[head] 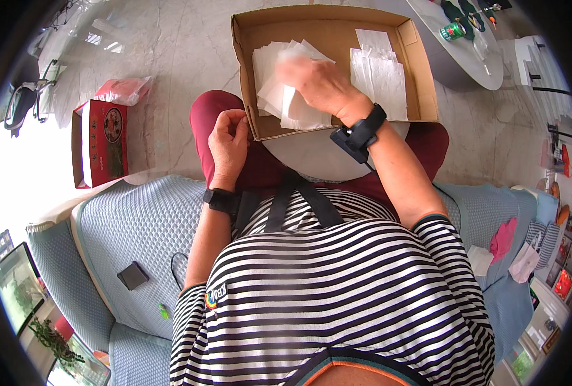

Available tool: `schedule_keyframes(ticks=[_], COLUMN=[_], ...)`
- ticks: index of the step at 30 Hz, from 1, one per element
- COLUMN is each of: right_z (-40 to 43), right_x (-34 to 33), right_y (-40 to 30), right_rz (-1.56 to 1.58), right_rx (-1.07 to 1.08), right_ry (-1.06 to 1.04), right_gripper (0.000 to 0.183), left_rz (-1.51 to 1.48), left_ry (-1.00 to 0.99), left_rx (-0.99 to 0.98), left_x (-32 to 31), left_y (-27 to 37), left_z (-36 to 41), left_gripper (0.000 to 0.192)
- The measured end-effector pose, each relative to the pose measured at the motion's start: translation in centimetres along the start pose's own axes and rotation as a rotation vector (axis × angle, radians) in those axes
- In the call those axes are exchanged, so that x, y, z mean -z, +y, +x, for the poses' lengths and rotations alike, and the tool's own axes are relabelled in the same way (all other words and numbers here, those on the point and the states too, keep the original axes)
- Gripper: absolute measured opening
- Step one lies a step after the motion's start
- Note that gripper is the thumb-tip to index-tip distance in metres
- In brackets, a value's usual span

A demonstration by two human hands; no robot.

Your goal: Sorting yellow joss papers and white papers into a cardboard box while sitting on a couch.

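Observation:
A shallow cardboard box (pixel 418 91) lies before me, across my knees and a pale round surface (pixel 305 157). Inside it, thin white sheets (pixel 269 62) are fanned out loosely on the left, and a neater stack of white sheets (pixel 377 82) rests on the right. Over the left pile is my right hand (pixel 319 84), palm down, its fingertips blurred; whether they grip a sheet is unclear. My left hand (pixel 229 144) is beside the box's near left corner, fingers curled in and thumb against them, with nothing visible in it. Contact with the box wall cannot be made out.
A red printed box (pixel 105 144) and a plastic-wrapped red packet (pixel 122 90) are on the floor at left. A table (pixel 440 53) at upper right bears a green can (pixel 453 31). A dark phone-like device (pixel 133 276) lies on the blue sofa cover (pixel 141 222).

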State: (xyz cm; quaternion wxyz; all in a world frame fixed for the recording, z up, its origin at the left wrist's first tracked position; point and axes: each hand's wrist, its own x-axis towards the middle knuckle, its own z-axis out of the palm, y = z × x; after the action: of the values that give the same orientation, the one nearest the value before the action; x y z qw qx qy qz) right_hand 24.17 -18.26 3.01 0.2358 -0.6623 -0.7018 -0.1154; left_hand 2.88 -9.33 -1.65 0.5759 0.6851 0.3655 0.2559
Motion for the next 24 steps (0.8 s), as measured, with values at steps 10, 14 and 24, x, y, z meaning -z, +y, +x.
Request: schedule_keyframes(ticks=[10, 14, 24], right_z=[-3.2, -5.1, -7.0], right_x=[6.1, 10.5, 9.5], right_y=[2.5, 4.8, 4.3], right_rz=[0.134, -0.135, -0.378], right_rx=[-0.322, -0.347, -0.282], right_ry=[0.183, 0.103, -0.243], right_gripper=[0.019, 0.015, 0.019], left_rz=[0.021, -0.007, -0.007], left_ry=[-0.012, 0.014, 0.032], left_rx=[-0.044, -0.022, -0.032], left_x=[-0.1, -0.4, -0.2], left_y=[-0.1, 0.1, -0.4], left_z=[0.1, 0.2, 0.3], left_gripper=[0.006, 0.005, 0.005])
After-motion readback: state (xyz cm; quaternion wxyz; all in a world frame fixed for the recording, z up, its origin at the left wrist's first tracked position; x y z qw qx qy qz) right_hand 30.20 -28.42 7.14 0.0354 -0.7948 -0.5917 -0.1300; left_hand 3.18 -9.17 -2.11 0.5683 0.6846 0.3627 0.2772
